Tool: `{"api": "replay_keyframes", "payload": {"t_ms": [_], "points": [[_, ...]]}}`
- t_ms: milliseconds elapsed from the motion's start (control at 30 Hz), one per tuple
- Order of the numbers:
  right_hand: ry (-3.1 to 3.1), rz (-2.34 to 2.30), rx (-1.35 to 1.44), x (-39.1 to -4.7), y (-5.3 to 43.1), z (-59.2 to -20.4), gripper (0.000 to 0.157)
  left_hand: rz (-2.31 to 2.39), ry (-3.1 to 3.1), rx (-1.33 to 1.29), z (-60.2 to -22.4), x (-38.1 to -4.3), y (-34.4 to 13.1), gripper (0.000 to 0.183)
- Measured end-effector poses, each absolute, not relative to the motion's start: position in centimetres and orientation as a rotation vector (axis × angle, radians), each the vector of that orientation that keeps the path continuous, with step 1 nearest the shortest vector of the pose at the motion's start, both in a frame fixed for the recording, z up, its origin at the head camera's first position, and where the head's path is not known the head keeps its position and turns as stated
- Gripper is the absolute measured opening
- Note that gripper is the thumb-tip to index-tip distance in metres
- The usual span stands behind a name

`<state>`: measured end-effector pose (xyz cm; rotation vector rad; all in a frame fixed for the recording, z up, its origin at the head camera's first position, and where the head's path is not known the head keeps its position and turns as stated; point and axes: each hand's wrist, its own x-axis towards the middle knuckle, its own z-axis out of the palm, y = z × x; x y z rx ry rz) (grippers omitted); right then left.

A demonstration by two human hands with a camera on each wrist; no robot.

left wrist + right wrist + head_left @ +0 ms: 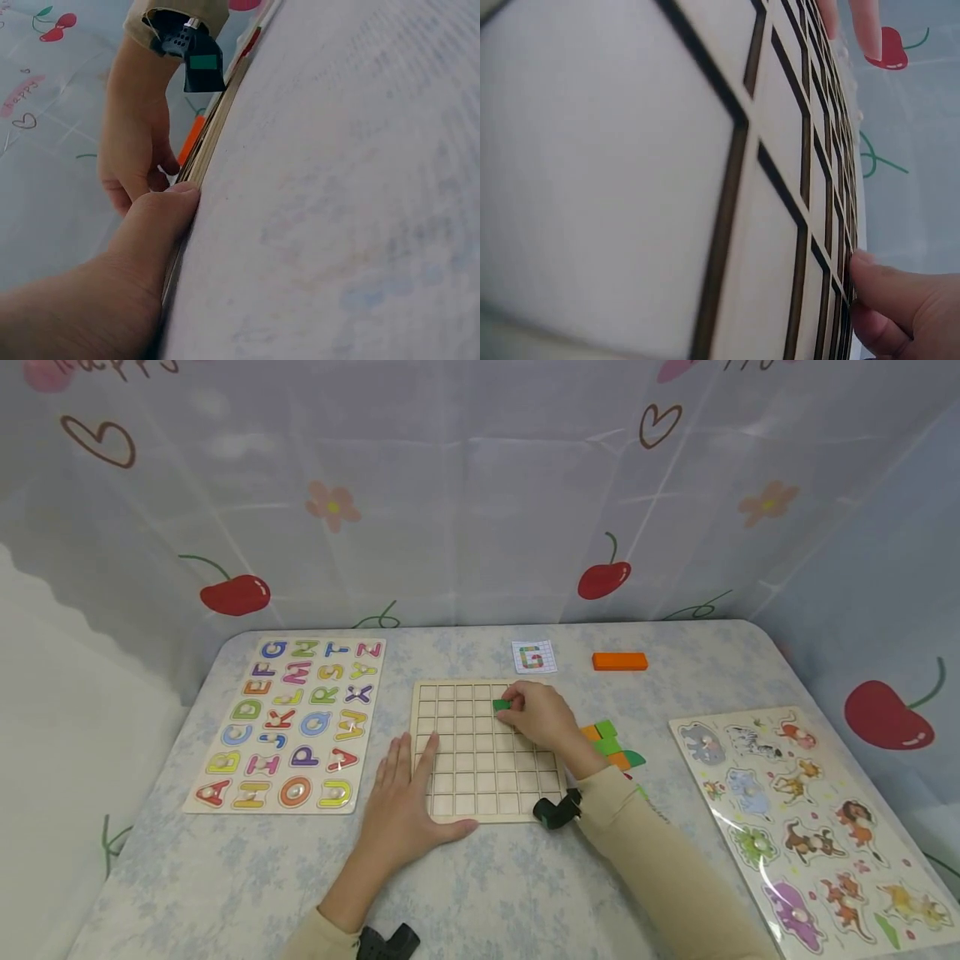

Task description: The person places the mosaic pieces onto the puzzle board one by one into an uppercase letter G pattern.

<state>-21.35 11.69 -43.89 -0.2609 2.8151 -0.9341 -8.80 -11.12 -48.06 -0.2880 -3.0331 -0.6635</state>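
Note:
A wooden grid board (480,760) lies in the middle of the table. Near its top edge, my right hand (538,714) pinches a small green block (501,704) between thumb and fingertips, over the upper cells. My left hand (397,802) rests with fingers spread along the board's left side, its thumb near the front edge. In the left wrist view the left thumb (161,214) lies against the board's edge. The right wrist view shows the right hand's fingers (889,300) close at the grid; the block is hidden there.
Green and orange blocks (609,745) lie right of the board, partly behind the right forearm. Behind it are a pattern card (534,657) and an orange bar (619,662). An alphabet puzzle (288,727) lies left, an animal puzzle (810,827) right. A printed curtain (465,527) hangs behind.

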Motion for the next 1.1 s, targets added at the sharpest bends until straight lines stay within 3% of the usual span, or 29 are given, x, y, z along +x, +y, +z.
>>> {"api": "replay_keyframes", "payload": {"t_ms": [333, 533, 1100], "points": [[2.828, -0.907, -0.241, -21.1, 11.4, -44.0, 0.019, -0.666, -3.011, -0.25, -48.5, -8.6, -11.1, 0.133], [2.835, -0.881, -0.264, -20.0, 12.5, -43.6, 0.023, -0.663, -3.012, -0.234, -48.7, -8.5, -11.2, 0.134], [2.77, -0.697, -0.311, -18.5, 22.7, -42.1, 0.037, -0.694, -3.02, -0.185, -48.6, -8.5, -11.5, 0.145]]}}
